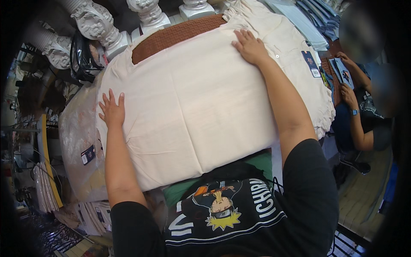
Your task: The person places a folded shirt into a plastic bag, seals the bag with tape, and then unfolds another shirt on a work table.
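Note:
A cream garment (pixel 184 103) lies spread across the work surface in front of me, with a crease running down its middle. My left hand (pixel 112 111) rests flat on its left edge, fingers spread. Farther off, my right hand (pixel 251 48) presses flat near the upper right of the cloth, its fingers also stretched out. Neither hand grips anything. More cream cloth with a button and gathered edges lies right of my right arm, and a dark hang tag (pixel 311 64) rests on it.
Clear plastic packaging (pixel 81 137) with another dark tag lies at left. Brown textured cloth (pixel 175 34) shows beyond the garment, before ornate white balusters (pixel 92 23). Folded blue garments (pixel 317 17) lie at far right. A co-worker's hands (pixel 349 94) hold a blue folded piece at right.

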Available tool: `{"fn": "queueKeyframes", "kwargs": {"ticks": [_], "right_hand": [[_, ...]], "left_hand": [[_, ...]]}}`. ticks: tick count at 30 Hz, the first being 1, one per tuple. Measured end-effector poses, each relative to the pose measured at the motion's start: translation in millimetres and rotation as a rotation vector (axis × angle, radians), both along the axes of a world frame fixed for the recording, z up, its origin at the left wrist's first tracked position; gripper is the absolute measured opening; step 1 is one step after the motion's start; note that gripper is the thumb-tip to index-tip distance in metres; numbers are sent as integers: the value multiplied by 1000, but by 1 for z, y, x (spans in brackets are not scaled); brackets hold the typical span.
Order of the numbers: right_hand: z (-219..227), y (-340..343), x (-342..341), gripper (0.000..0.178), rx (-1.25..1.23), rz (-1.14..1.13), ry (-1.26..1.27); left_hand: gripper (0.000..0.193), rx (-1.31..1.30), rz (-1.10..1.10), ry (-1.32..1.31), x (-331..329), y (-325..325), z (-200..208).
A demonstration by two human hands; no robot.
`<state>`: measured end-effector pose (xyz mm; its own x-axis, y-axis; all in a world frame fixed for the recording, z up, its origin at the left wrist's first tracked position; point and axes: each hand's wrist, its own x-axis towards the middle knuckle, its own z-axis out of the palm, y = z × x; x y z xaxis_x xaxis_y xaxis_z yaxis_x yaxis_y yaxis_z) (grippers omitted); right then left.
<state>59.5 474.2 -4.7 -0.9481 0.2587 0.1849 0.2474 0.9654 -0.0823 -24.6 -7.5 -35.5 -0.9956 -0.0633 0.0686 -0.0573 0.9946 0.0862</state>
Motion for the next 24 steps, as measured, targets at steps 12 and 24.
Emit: {"fn": "queueKeyframes", "kwargs": {"ticks": [12, 24], "right_hand": [[21, -43, 36, 27, -99, 382, 273], [52, -7, 102, 9, -243, 113, 663]], "left_hand": [[73, 212, -294, 19, 90, 51, 36], [62, 29, -431, -14, 151, 97, 20]]}}
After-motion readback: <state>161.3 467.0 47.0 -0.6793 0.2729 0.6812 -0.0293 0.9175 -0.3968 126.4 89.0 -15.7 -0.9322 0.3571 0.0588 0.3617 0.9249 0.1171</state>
